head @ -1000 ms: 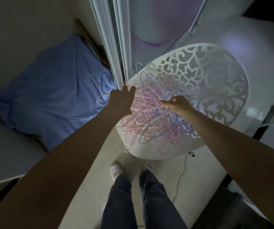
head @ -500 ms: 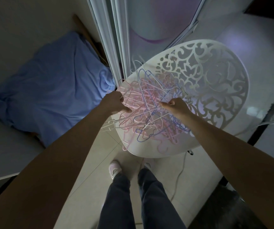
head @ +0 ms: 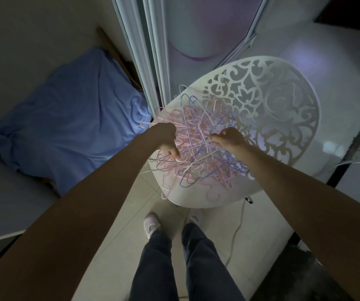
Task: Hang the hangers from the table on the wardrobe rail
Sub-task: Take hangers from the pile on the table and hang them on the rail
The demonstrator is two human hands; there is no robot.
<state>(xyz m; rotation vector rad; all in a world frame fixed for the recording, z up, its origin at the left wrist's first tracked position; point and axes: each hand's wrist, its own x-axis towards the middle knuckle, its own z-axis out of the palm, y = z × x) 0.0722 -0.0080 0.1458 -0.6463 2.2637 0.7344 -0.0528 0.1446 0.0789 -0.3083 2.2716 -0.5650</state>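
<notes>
A tangled pile of thin pink, blue and white hangers (head: 198, 135) lies on the near left part of a round white table (head: 283, 109) with a cut-out scroll pattern. My left hand (head: 166, 137) is curled into the pile's left edge and grips hangers there, a finger pointing down into them. My right hand (head: 229, 139) holds hangers at the pile's right side, fingers curled among the wires. The wardrobe rail is not in view.
A white sliding-door frame (head: 151, 61) rises just behind the table. A bed with a blue sheet (head: 66, 124) fills the left. A white cable (head: 237, 231) trails over the tiled floor by my feet. A dark object (head: 300, 276) sits at the lower right.
My left hand went from flat and open at the pile's far left edge to curled, pulled back nearer, gripping hangers. The right hand stayed on the pile. Some hangers shifted left.
</notes>
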